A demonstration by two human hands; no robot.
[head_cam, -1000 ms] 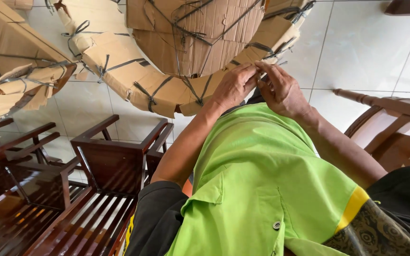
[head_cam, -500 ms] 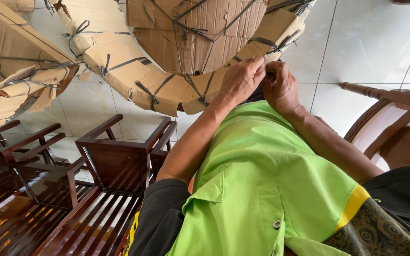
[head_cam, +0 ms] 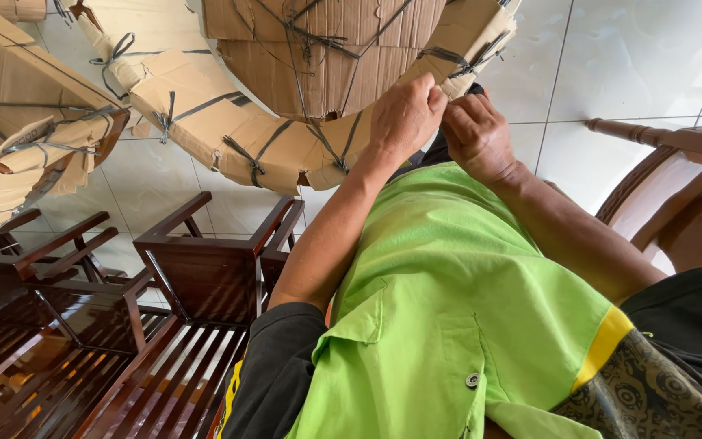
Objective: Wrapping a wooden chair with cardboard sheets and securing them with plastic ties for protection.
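Seen from the head camera, the person's left hand (head_cam: 404, 114) and right hand (head_cam: 477, 134) are both curling shut, pinching the edge of a big round thing wrapped in brown cardboard and dark straps (head_cam: 302, 97), just past the green shirt (head_cam: 457, 309). The cardboard looks stiff but easy to tear, and the bundle seems heavy, so the straps are likely the best spot to grab. Dark shiny wooden chairs (head_cam: 205, 276) are crowding in close on the white tiled floor (head_cam: 643, 65).
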